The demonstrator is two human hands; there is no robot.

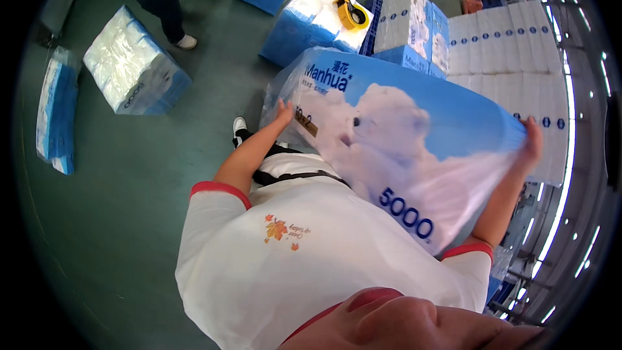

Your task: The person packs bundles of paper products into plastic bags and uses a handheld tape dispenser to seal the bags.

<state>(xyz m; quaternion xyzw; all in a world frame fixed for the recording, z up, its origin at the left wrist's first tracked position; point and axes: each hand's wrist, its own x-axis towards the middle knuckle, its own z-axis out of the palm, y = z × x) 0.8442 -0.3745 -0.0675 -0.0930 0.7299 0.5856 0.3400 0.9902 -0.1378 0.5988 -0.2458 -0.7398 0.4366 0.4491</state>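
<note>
A large printed plastic bag [395,123], blue above and pale below with white bears on it, is stretched out in front of my body. My left hand [283,114] is closed on its left edge, where the film is clear and wrinkled. At the opposite side my right hand [532,144] grips the right edge, raised higher, and creases run through the film toward it. Whether anything is inside the bag I cannot tell.
A yellow tape dispenser [351,13] lies on a wrapped pack [311,16] beyond the bag. Stacked white packs [508,45] stand at the right. On the green floor [149,207] at left are a wrapped bundle [133,61] and a narrower one [57,113]. Another person [159,0] stands behind them.
</note>
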